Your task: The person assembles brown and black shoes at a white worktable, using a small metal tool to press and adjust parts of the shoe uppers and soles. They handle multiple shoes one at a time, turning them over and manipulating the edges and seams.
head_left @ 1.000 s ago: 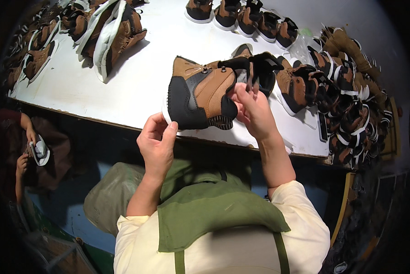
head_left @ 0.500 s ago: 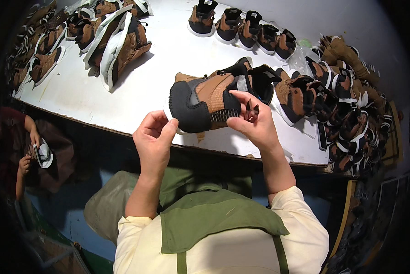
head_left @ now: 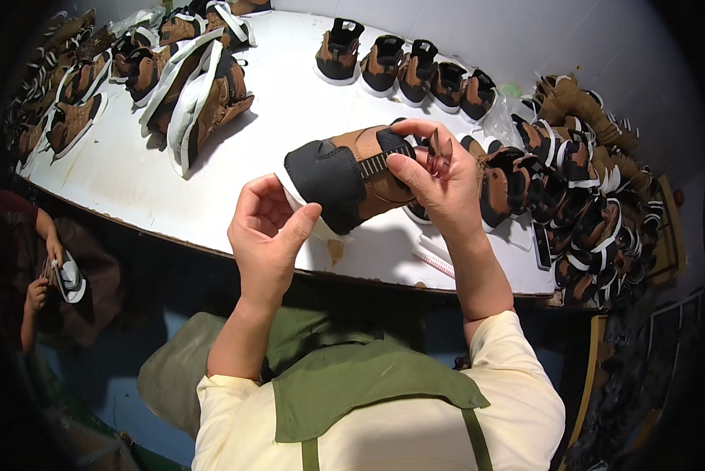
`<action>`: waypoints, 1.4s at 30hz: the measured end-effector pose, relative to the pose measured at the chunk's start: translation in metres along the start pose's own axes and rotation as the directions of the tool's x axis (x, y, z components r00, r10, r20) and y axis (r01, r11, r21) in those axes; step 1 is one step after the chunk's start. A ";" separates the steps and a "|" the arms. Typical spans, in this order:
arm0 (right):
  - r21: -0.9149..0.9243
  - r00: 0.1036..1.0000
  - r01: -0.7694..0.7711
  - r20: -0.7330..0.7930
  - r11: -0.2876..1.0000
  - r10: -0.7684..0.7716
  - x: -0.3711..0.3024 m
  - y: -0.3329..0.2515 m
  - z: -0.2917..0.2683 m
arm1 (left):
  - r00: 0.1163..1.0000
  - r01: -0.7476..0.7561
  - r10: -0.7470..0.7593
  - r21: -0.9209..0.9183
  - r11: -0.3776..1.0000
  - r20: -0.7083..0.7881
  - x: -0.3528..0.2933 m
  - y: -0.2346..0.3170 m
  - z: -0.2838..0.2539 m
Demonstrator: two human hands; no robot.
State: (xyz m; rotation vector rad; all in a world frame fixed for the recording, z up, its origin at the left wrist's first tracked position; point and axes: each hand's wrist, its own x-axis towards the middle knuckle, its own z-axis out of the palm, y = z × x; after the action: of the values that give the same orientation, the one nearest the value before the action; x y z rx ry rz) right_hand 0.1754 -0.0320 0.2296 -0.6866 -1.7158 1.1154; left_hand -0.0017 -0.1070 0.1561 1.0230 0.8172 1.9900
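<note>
Above the table I hold a brown and black shoe upper (head_left: 325, 180) with a white edge along its left end. My left hand (head_left: 268, 231) is at that edge, its thumb and fingers curled about it; the fingertips are partly hidden. At the other end my right hand (head_left: 447, 184) pinches the upper, thumb on the black striped band and fingers behind. A pair of small dark thread snips (head_left: 437, 153) is tucked in the same right hand, blades pointing up.
Two larger brown shoes with white edges (head_left: 191, 102) lean together at the left. Several shoes stand in a row (head_left: 380, 67) at the back. Shoes are heaped on the right (head_left: 596, 204) and far left (head_left: 74, 118). Another person's hands (head_left: 46, 275) hold a white-edged piece at lower left.
The shoe upper has been tilted, its right end raised, showing more of the black end and striped band. My left thumb has shifted along the white edge. The view has shifted slightly.
</note>
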 end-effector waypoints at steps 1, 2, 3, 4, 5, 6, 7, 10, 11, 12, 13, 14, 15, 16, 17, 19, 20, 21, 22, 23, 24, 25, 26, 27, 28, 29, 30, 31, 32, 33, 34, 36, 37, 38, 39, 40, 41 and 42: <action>-0.014 1.000 0.014 -0.009 1.000 -0.014 0.004 -0.001 0.001 | 1.000 0.005 -0.005 0.028 1.000 0.002 0.001 0.001 0.000; -0.068 1.000 -0.015 0.021 0.998 0.017 0.005 -0.006 -0.001 | 1.000 0.009 -0.009 0.057 0.998 0.002 0.001 0.003 0.001; -0.093 1.000 0.003 0.025 0.996 -0.001 0.007 -0.006 -0.002 | 1.000 0.013 -0.014 0.085 0.996 0.003 0.002 0.004 0.001; -0.121 1.000 -0.002 0.016 0.993 0.004 0.008 -0.005 -0.002 | 0.999 0.045 -0.046 0.080 0.996 0.010 0.002 0.004 -0.001; -0.148 1.000 -0.009 0.008 0.989 0.010 0.009 -0.004 -0.001 | 0.998 0.059 -0.060 0.060 0.996 0.011 0.003 0.004 -0.001; -0.145 1.000 -0.007 0.002 0.989 0.007 0.011 -0.005 0.000 | 0.997 0.073 -0.074 0.039 0.997 0.012 0.004 0.004 0.000; -0.140 1.000 -0.011 -0.006 0.990 0.011 0.012 -0.006 0.002 | 0.995 0.095 -0.095 0.021 0.995 0.014 0.004 0.004 0.000; -0.142 0.999 -0.032 -0.012 0.989 0.030 0.015 -0.012 0.005 | 0.993 0.112 -0.112 0.024 0.993 0.020 0.007 0.009 0.002; -0.146 0.999 -0.039 -0.011 0.988 0.038 0.016 -0.013 0.006 | 0.992 0.120 -0.121 0.026 0.992 0.023 0.007 0.009 0.002; -0.131 0.999 -0.022 -0.028 0.991 0.018 0.018 -0.009 0.007 | 0.991 0.129 -0.130 0.029 0.991 0.026 0.008 0.009 0.002; -0.123 0.999 -0.030 -0.031 0.992 0.026 0.019 -0.009 0.008 | 0.990 0.136 -0.137 0.030 0.990 0.031 0.008 0.009 0.002; -0.115 0.999 -0.037 -0.033 0.993 0.034 0.020 -0.009 0.009 | 0.990 0.135 -0.136 0.023 0.991 0.029 0.009 0.008 0.002; -0.106 0.999 -0.045 -0.036 0.993 0.041 0.020 -0.009 0.010 | 0.990 0.134 -0.135 0.016 0.991 0.028 0.010 0.008 0.002; -0.102 0.998 -0.059 -0.036 0.993 0.056 0.020 -0.010 0.011 | 0.991 0.133 -0.133 0.010 0.991 0.025 0.010 0.007 0.002; -0.098 0.997 -0.074 -0.037 0.993 0.070 0.021 -0.013 0.012 | 0.991 0.129 -0.129 0.013 0.992 0.024 0.010 0.007 0.001; -0.084 0.995 -0.094 -0.028 0.992 0.092 0.021 -0.016 0.013 | 0.992 0.121 -0.122 0.020 0.992 0.021 0.011 0.007 0.000; -0.075 0.995 -0.100 -0.018 0.992 0.099 0.022 -0.017 0.013 | 0.992 0.125 -0.126 0.033 0.992 0.028 0.011 0.007 0.000; -0.066 0.994 -0.106 -0.008 0.992 0.106 0.023 -0.017 0.012 | 0.991 0.128 -0.130 0.046 0.991 0.035 0.012 0.007 -0.001; -0.086 0.995 -0.102 -0.014 0.991 0.101 0.023 -0.016 0.011 | 0.990 0.129 -0.132 0.058 0.990 0.042 0.012 0.008 -0.002; -0.106 0.995 -0.099 -0.020 0.989 0.097 0.024 -0.014 0.010 | 0.990 0.130 -0.133 0.055 0.990 0.041 0.012 0.008 -0.002; -0.127 0.995 -0.095 -0.026 0.987 0.092 0.024 -0.012 0.009 | 0.990 0.132 -0.134 0.052 0.990 0.040 0.013 0.008 -0.001; -0.120 0.996 -0.092 -0.027 0.988 0.090 0.024 -0.010 0.009 | 0.990 0.132 -0.134 0.051 0.990 0.038 0.013 0.008 -0.001; -0.114 0.996 -0.089 -0.028 0.989 0.087 0.024 -0.009 0.009 | 0.991 0.128 -0.130 0.051 0.991 0.039 0.013 0.008 -0.001; -0.108 0.996 -0.087 -0.029 0.990 0.084 0.024 -0.008 0.009 | 0.991 0.123 -0.125 0.052 0.991 0.040 0.013 0.007 -0.001; -0.103 0.996 -0.089 -0.027 0.991 0.087 0.024 -0.009 0.009 | 0.992 0.119 -0.122 0.053 0.991 0.041 0.013 0.007 -0.001; -0.099 0.996 -0.092 -0.024 0.991 0.090 0.024 -0.010 0.010 | 0.992 0.117 -0.120 0.061 0.991 0.042 0.013 0.007 -0.001; -0.095 0.995 -0.094 -0.022 0.991 0.093 0.024 -0.011 0.010 | 0.992 0.115 -0.118 0.068 0.991 0.044 0.012 0.006 -0.002; -0.098 0.996 -0.093 -0.022 0.991 0.091 0.023 -0.010 0.010 | 0.992 0.113 -0.117 0.076 0.991 0.046 0.012 0.006 -0.002; -0.102 0.996 -0.092 -0.021 0.991 0.090 0.023 -0.010 0.009 | 0.992 0.116 -0.120 0.073 0.991 0.045 0.012 0.006 -0.002; -0.106 0.996 -0.090 -0.021 0.990 0.088 0.023 -0.009 0.009 | 0.991 0.119 -0.123 0.070 0.990 0.044 0.012 0.006 -0.001; -0.099 0.996 -0.087 -0.022 0.991 0.085 0.023 -0.008 0.009 | 0.991 0.122 -0.125 0.069 0.990 0.042 0.012 0.006 -0.001; -0.085 0.997 -0.079 -0.024 0.993 0.077 0.022 -0.007 0.009 | 0.992 0.118 -0.121 0.072 0.990 0.040 0.011 0.006 -0.001; -0.079 0.996 -0.080 -0.038 0.994 0.077 0.022 -0.008 0.010 | 0.992 0.117 -0.120 0.074 0.990 0.039 0.011 0.006 -0.001; -0.072 0.996 -0.080 -0.052 0.994 0.076 0.022 -0.009 0.011 | 0.992 0.116 -0.119 0.072 0.991 0.039 0.011 0.005 -0.001; -0.065 0.995 -0.080 -0.065 0.995 0.076 0.021 -0.010 0.012 | 0.992 0.115 -0.118 0.070 0.991 0.040 0.011 0.005 -0.001; -0.074 0.995 -0.080 -0.063 0.994 0.075 0.021 -0.010 0.011 | 0.992 0.114 -0.117 0.067 0.991 0.041 0.011 0.005 -0.001; -0.083 0.995 -0.079 -0.060 0.993 0.074 0.021 -0.009 0.010 | 0.992 0.117 -0.119 0.065 0.991 0.042 0.011 0.005 -0.001; -0.091 0.996 -0.078 -0.057 0.993 0.073 0.021 -0.009 0.009 | 0.992 0.119 -0.122 0.063 0.991 0.043 0.011 0.006 -0.001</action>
State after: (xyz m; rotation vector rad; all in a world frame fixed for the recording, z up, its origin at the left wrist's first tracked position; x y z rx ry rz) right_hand 0.1587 -0.0218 0.2454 -0.8385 -1.7171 1.0646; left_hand -0.0084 -0.1014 0.1646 1.0264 0.8973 1.8433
